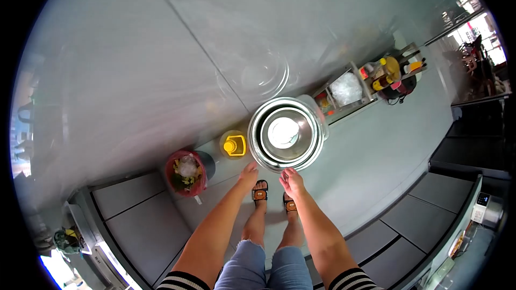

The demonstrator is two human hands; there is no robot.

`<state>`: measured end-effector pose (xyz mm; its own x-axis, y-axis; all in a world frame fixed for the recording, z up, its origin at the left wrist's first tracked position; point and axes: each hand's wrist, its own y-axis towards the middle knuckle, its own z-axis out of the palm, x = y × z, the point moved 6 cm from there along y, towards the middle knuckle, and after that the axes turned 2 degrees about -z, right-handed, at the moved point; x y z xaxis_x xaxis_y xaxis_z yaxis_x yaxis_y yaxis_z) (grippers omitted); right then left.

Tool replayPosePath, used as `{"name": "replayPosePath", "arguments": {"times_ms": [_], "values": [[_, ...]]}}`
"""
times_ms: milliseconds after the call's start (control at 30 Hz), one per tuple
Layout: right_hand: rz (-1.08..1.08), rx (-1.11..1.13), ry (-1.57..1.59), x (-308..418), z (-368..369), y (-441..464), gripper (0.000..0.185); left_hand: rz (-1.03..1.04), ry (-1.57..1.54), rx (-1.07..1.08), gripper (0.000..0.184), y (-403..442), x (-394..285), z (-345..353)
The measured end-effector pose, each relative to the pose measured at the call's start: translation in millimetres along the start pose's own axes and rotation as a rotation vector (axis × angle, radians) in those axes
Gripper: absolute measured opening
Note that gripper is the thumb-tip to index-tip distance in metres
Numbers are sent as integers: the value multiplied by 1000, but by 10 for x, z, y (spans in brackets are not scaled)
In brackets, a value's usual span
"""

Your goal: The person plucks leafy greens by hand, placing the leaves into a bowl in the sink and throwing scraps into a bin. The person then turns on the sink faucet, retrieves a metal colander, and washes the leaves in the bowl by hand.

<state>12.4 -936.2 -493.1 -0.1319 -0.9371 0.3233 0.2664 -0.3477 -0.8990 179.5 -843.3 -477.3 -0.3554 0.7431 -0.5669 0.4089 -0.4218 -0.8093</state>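
Observation:
Nested round metal bowls (258,153) rest against the wall in the middle of the view, with a bright reflection in the innermost one. My left hand (249,174) is just below their lower left edge, its fingers partly curled. Close to the bowls' lower rim is my right hand (292,181), fingers apart and loosely bent. I see nothing held in it. Whether either hand touches the rim cannot be made out. A container with a yellow cap and handle (233,145) stands left of the bowls.
A bin with a red liner (201,182) holds scraps at the left. Right of the bowls, a low rack (367,88) carries a clear plastic bag (345,89) and bottles (382,81). Grey cabinets (141,231) line both lower sides. My sandalled feet (260,193) are below the bowls.

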Motion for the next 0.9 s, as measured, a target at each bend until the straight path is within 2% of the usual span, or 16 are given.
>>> {"name": "replayPosePath", "arguments": {"times_ms": [100,200,233,333,367,467,500,600,633,700,767,800,867,900], "values": [[-14,212,159,-35,56,607,8,32,-118,-5,50,509,90,58],[-64,-88,163,15,38,922,8,-11,-96,-71,52,745,30,125],[-64,-65,175,52,64,973,10,-51,-54,-91,55,823,61,97],[-32,116,161,220,151,1060,12,101,-151,-93,59,1204,278,114],[13,99,115,299,174,1006,13,84,-232,-92,63,1301,362,133],[-23,-202,-327,537,70,760,13,-1,-251,-127,62,1308,295,108],[21,-258,-320,461,-124,843,16,-19,-184,-139,64,1271,231,101],[46,-230,-160,327,-395,955,19,-61,54,-279,69,1312,183,39],[-5,-209,-59,343,-372,939,22,-40,33,-290,70,1327,186,46],[-13,-198,-136,390,-330,909,21,4,-3,-321,73,1378,198,16],[24,-134,-175,316,-382,1015,18,-35,14,-291,72,1235,-10,8],[-24,-188,-184,349,-371,1006,17,-55,20,-276,72,1214,-34,14],[-123,-300,-205,460,-357,967,17,59,153,-344,67,1218,-100,-6],[-184,-284,-151,572,-285,827,17,120,237,-383,67,1179,-169,-11]]}}
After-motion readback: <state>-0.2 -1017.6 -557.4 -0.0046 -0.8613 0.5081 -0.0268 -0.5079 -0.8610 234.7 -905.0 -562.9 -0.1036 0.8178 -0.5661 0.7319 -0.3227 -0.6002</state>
